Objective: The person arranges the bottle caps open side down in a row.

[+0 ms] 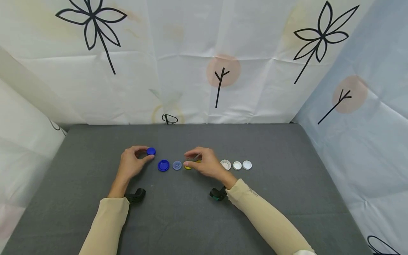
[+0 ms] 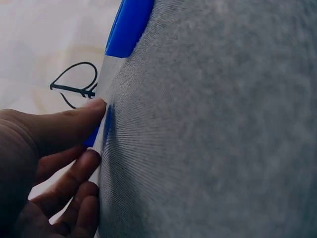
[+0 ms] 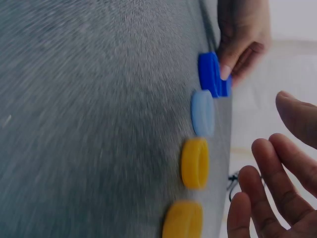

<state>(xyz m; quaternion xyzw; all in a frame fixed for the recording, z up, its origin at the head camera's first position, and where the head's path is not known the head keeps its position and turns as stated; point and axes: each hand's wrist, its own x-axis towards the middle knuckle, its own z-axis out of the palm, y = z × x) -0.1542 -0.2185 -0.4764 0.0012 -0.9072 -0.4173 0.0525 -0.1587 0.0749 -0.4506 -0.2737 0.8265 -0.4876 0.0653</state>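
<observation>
My left hand (image 1: 132, 162) pinches a small blue bottle cap (image 1: 151, 151) between thumb and fingers, close over the grey table. Just to its right lies a larger blue cap (image 1: 163, 165), then a pale blue cap (image 1: 176, 165). Above the row hovers my right hand (image 1: 206, 163), thumb and fingers spread apart with nothing between them. It partly covers two yellow caps in the head view; the right wrist view shows a yellow cap (image 3: 195, 163) and a second yellow cap (image 3: 183, 220) on the cloth. In the left wrist view the pinched cap (image 2: 92, 137) is mostly behind the thumb.
Right of my right hand, a larger white cap (image 1: 225, 164) and two smaller ones, a white cap (image 1: 237, 165) and another white cap (image 1: 247, 165), continue the row. Grey cloth (image 1: 178, 219) covers the table. Printed white curtains (image 1: 185, 71) stand behind and at both sides.
</observation>
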